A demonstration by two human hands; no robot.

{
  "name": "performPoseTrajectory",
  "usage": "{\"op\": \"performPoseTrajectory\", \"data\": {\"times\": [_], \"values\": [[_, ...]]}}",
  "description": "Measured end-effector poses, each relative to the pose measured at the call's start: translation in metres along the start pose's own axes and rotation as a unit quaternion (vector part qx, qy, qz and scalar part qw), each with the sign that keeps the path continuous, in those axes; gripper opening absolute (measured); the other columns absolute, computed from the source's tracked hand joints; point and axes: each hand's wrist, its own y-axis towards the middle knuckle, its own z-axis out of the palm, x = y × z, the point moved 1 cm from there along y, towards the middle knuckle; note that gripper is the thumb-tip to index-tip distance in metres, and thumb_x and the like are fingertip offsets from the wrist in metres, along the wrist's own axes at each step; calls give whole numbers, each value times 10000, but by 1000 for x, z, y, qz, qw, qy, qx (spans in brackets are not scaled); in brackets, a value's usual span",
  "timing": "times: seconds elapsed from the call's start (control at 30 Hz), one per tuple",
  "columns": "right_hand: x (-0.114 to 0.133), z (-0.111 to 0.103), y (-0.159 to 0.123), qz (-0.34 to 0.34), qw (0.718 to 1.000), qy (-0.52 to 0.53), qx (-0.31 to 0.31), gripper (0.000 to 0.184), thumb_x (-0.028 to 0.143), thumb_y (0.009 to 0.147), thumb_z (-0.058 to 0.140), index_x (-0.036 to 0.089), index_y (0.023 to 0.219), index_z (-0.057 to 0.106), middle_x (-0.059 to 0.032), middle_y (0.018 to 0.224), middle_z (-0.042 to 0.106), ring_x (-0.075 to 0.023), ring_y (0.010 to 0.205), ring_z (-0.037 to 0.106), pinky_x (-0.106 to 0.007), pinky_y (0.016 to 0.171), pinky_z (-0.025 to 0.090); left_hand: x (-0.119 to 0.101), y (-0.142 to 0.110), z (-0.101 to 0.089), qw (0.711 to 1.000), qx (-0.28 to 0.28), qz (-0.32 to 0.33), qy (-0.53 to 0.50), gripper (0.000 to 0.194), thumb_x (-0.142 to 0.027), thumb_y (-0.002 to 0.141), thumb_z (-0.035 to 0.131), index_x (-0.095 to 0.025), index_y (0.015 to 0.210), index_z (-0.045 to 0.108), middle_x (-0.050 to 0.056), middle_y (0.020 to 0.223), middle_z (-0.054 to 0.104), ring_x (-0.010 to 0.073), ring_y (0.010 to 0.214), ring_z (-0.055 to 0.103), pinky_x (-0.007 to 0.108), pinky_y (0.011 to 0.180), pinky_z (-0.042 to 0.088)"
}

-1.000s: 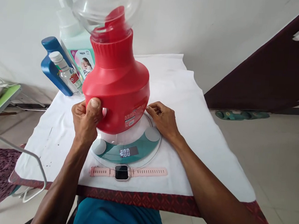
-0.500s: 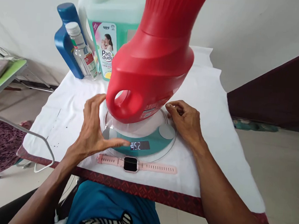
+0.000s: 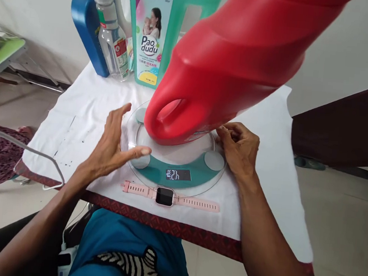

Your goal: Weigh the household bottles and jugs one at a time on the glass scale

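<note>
A large red bottle with a handle hole stands on a round glass scale, its upper part leaning right and cut off by the top edge. Lit digits show on the scale's display. My left hand is open to the left of the bottle, thumb over the glass and fingers spread, apart from the bottle. At the bottle's lower right, my right hand has its fingers curled and thumb pressed in; what they hold, if anything, is hidden. A pink-strapped smartwatch lies in front of the scale.
Behind stand a green Pao dudu jug, a clear bottle with white cap and a blue bottle. White cloth covers the table. A cable hangs at the left, near a green table.
The bottle's top leans further right. My left fingers, beside the bottle before, are now farther from it. The display digits differ. The view has shifted, so the jug sits higher in frame.
</note>
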Motion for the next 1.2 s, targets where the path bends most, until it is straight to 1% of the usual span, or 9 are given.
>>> {"op": "performPoseTrajectory", "data": {"times": [0.1, 0.2, 0.3, 0.5, 0.67, 0.77, 0.97, 1.1, 1.2], "values": [[1, 1, 1, -1, 1000, -7, -3, 401, 654, 872, 706, 255, 894, 723, -7, 648, 641, -176, 595, 552, -353, 615, 431, 1, 19, -10, 998, -6, -10, -64, 917, -821, 920, 626, -296, 1638, 403, 169, 1610, 514, 405, 1483, 515, 629, 1207, 469], [1, 1, 2, 0, 1000, -23, -6, 383, 648, 870, 709, 265, 883, 727, -17, 656, 667, -185, 602, 561, -352, 605, 428, -4, 29, -8, 991, -6, -33, -133, 770, -825, 990, 484, -295, 1546, 534, 160, 1568, 573, 377, 1444, 571, 609, 1195, 490], [1, 0, 2, 0, 999, -36, -4, 343, 613, 884, 705, 272, 901, 735, -20, 667, 672, -185, 597, 557, -358, 611, 433, -9, 30, 1, 984, -7, -53, -167, 748, -851, 1001, 394, -320, 1489, 589, 135, 1553, 599, 360, 1431, 592, 595, 1187, 505], [0, -1, 2, -1, 999, -45, 2, 319, 596, 911, 692, 278, 906, 722, -14, 675, 657, -183, 598, 537, -362, 617, 428, -8, 27, 12, 981, -6, -48, -188, 736, -847, 1009, 384, -327, 1479, 611, 115, 1549, 609, 355, 1434, 599, 575, 1177, 509], [0, 0, 2, -4, 999, -49, 3, 341, 617, 921, 681, 279, 898, 719, -18, 684, 656, -184, 604, 537, -358, 609, 432, -4, 26, 13, 982, -29, -38, -181, 701, -784, 1053, 373, -277, 1449, 650, 131, 1475, 665, 339, 1364, 642, 552, 1149, 526], [1, 0, 2, -3, 999, -53, -1, 345, 621, 917, 682, 279, 902, 726, -20, 681, 659, -184, 605, 537, -356, 606, 430, -5, 26, 13, 984, -31, -23, -174, 666, -753, 1067, 379, -268, 1421, 668, 133, 1412, 695, 330, 1306, 664, 544, 1117, 545], [4, 0, 0, -4, 998, -55, -1, 375, 635, 933, 667, 268, 878, 718, -19, 664, 645, -178, 601, 536, -351, 604, 436, -10, 28, 11, 992, -23, -1, -127, 613, -715, 1088, 353, -271, 1269, 734, 110, 1244, 739, 294, 1189, 672, 492, 1058, 529], [4, 0, 0, -8, 999, -51, -3, 382, 643, 933, 663, 271, 873, 725, -23, 672, 662, -184, 614, 554, -352, 608, 446, -10, 29, 11, 992, -27, 8, -126, 579, -688, 1100, 354, -278, 1228, 743, 101, 1208, 745, 281, 1161, 677, 472, 1036, 523], [4, 0, 0, -7, 999, -45, -1, 382, 649, 926, 673, 274, 879, 729, -23, 676, 667, -188, 614, 561, -358, 605, 444, -10, 28, 11, 992, -27, 5, -124, 595, -712, 1088, 361, -276, 1213, 745, 98, 1201, 746, 277, 1153, 679, 461, 1034, 524]]}}
